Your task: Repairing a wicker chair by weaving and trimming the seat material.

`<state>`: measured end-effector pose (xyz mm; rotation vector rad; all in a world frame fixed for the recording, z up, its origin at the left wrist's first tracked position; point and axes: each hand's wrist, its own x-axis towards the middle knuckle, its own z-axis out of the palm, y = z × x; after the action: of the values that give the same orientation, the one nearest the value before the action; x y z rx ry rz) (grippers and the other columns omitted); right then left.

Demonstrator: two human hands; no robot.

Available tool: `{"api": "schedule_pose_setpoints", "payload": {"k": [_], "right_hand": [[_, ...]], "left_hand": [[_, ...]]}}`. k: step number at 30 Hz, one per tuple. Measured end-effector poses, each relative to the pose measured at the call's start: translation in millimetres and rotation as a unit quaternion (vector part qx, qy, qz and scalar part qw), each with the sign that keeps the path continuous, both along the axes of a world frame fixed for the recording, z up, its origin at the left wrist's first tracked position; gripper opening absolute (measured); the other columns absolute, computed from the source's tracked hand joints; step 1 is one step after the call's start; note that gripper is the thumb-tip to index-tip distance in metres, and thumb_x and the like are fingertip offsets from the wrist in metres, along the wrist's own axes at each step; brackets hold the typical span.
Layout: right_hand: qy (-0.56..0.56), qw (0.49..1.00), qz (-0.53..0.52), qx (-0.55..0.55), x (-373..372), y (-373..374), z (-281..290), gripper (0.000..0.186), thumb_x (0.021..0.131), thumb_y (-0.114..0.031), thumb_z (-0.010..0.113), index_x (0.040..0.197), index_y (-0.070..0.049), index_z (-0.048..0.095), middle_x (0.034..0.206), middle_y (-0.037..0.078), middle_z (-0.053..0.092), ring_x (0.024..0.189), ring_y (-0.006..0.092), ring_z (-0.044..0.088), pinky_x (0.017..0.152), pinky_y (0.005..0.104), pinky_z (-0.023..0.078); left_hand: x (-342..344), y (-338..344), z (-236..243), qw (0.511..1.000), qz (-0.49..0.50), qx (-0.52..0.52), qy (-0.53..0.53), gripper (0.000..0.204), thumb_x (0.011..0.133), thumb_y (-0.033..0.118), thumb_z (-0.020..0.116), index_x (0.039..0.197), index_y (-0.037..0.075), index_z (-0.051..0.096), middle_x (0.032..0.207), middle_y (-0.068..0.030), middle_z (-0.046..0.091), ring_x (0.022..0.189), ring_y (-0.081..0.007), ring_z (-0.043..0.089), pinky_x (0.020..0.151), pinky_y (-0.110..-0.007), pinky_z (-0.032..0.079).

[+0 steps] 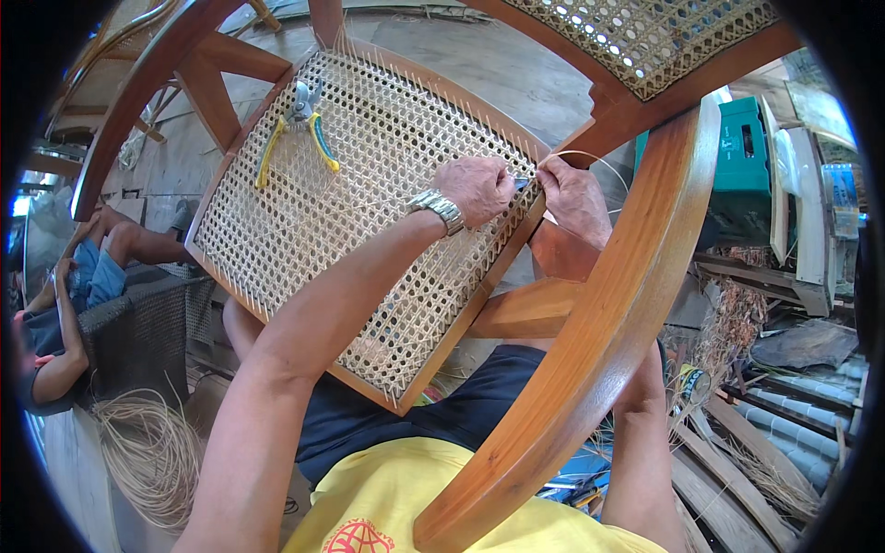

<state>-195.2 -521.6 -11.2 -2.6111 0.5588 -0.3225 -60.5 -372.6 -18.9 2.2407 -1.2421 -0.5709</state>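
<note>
A woven cane seat (369, 198) in a brown wooden chair frame lies tilted across my lap, loose strand ends sticking up along its edges. My left hand (477, 189), with a metal watch (437, 210) at its wrist, is closed over the seat's right edge. A small bluish-grey metal tip (522, 182) shows by its fingers; the rest is hidden in the fist. Close beside it, my right hand (573, 195) pinches a pale cane strand (604, 159) that loops out to the right. Pliers (300, 120) with yellow-and-blue handles rest on the weave, near its far left corner.
A curved wooden chair arm (590, 355) crosses in front of my right forearm. Above is another caned panel (645, 41). A green crate (737, 166) and wood scraps (737, 461) are at right. At left are coiled cane (147, 452) and a seated person (88, 286).
</note>
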Motion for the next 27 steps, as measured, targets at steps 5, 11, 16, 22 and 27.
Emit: {"api": "schedule_pose_setpoints", "payload": {"k": [5,11,16,22,27], "right_hand": [[-0.02,1.0,0.007,0.016,0,0,-3,0.014,0.095,-0.016,0.063,0.097,-0.002,0.065,0.085,0.021,0.067,0.077,0.0386,0.067,0.067,0.0426,0.052],[-0.01,0.999,-0.001,0.032,-5,-5,-4,0.019,0.096,-0.022,0.06,0.099,-0.005,0.066,0.085,0.022,0.068,0.078,0.04,0.068,0.069,0.0471,0.051],[-0.032,0.998,-0.021,0.051,0,3,-8,0.018,0.096,-0.023,0.062,0.1,-0.006,0.065,0.083,0.022,0.069,0.079,0.0399,0.069,0.069,0.0472,0.052],[-0.07,0.997,-0.028,0.024,-2,-2,-14,0.018,0.097,-0.023,0.059,0.106,-0.008,0.063,0.082,0.023,0.069,0.078,0.0399,0.069,0.07,0.0498,0.053],[-0.047,0.998,-0.024,-0.015,-6,-9,-22,0.018,0.096,-0.024,0.059,0.108,-0.012,0.065,0.084,0.021,0.07,0.077,0.0399,0.069,0.071,0.0499,0.054]], "left_hand": [[12,-13,4,0.996,-0.029,0.08,0.023,0.034,0.091,0.036,0.057,0.093,0.005,0.07,0.089,-0.0191,0.072,0.084,-0.036,0.069,0.078,-0.047,0.054],[3,-15,38,0.977,-0.074,0.195,-0.036,0.031,0.089,0.023,0.059,0.109,0.005,0.074,0.112,-0.0189,0.072,0.105,-0.0336,0.071,0.088,-0.044,0.057],[3,-15,40,0.983,-0.078,0.158,-0.059,0.036,0.092,0.03,0.059,0.092,-0.003,0.072,0.093,-0.026,0.072,0.091,-0.0392,0.071,0.082,-0.045,0.058],[4,-39,60,0.95,-0.188,0.201,-0.147,0.034,0.09,0.017,0.057,0.118,0.005,0.071,0.118,-0.0192,0.07,0.109,-0.0331,0.069,0.089,-0.043,0.057],[0,-68,67,0.948,-0.198,0.174,-0.18,0.027,0.084,0.014,0.061,0.105,0.002,0.074,0.105,-0.0198,0.073,0.101,-0.0333,0.072,0.082,-0.044,0.058]]}}
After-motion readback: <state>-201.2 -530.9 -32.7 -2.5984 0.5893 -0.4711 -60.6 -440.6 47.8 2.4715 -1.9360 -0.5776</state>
